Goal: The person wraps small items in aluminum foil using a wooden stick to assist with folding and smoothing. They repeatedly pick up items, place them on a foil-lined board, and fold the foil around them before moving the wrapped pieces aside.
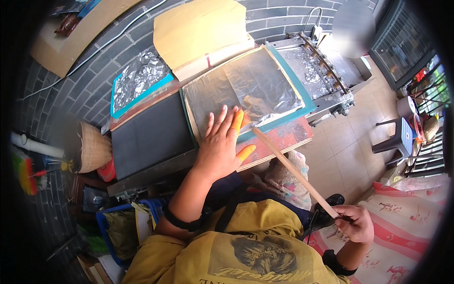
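My left hand (220, 143) lies spread with its fingers on a stack of thin metallic foil sheets (262, 78); orange-yellow finger cots cover its thumb and index finger. The foil has a pale paper border and rests on a green ribbed board (308, 106). My right hand (356, 223), at the lower right, grips one end of a long flat wooden stick (296, 172). Its far tip reaches the foil's near edge, beside my left index finger. A small orange patch shows by that fingertip; I cannot tell what it is.
A black panel (152, 135) lies left of the foil. Behind are a blue tray (143, 110) of crumpled foil and a paper stack (202, 32). To the right stands a metal device (312, 71) with foil scraps. A blue crate (103, 227) is low left, a stool (399, 138) far right.
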`<state>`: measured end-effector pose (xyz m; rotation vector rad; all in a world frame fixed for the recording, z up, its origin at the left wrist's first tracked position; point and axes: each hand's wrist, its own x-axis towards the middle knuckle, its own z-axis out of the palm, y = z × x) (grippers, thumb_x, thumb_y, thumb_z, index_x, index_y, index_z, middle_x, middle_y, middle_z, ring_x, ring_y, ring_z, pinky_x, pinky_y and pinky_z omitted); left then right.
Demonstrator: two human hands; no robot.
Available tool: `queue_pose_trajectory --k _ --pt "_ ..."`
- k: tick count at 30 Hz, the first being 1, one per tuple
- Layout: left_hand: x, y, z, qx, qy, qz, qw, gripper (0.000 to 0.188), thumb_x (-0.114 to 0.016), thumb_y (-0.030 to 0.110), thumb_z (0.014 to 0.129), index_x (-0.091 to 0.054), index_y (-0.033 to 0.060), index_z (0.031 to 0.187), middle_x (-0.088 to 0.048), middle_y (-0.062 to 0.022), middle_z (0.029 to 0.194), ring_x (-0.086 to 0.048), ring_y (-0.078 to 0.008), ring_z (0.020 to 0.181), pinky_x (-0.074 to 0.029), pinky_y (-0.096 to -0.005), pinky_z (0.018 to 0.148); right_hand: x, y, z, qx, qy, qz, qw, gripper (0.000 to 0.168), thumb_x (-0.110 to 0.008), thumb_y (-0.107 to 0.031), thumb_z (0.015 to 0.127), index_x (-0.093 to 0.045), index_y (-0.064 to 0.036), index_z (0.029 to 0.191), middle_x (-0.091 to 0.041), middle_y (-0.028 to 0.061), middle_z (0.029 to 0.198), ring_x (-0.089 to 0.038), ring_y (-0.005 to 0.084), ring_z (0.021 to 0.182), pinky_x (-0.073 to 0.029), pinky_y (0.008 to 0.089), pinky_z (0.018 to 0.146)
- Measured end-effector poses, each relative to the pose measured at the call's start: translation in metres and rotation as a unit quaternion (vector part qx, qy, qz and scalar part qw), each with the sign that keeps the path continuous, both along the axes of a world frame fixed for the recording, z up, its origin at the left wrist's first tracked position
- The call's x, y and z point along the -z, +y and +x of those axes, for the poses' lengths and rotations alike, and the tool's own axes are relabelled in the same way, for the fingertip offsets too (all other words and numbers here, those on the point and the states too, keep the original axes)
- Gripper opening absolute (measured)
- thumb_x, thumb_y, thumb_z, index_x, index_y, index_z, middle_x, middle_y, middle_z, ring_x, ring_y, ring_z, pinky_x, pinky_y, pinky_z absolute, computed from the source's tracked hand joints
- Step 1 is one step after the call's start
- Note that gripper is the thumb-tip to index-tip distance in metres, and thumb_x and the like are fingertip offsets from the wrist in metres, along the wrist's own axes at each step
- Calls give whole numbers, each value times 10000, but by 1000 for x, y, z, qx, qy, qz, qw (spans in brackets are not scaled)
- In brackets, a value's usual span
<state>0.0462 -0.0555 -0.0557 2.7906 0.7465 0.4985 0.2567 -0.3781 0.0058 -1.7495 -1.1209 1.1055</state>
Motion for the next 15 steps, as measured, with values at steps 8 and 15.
queue_pose_trajectory --k 8,15 --pt "-4 1 2 17 -31 -9 999 812 -661 372 813 -272 -21 1409 -372 -205 1411 -290 -396 1339 -174 -515 1112 4 -4 2 32 16 -3 999 283 -565 69 791 -598 89 1071 -520 45 620 -462 71 515 -372 226 467" --pt "-22 3 26 53 -39 -3 998 772 -636 382 831 -304 -39 1387 -367 -217 1411 -286 -394 1342 -176 -510 1114 -3 -10 4 68 25 -6 997 270 -551 73 796 -599 86 1061 -523 33 617 -456 66 523 -368 224 470"
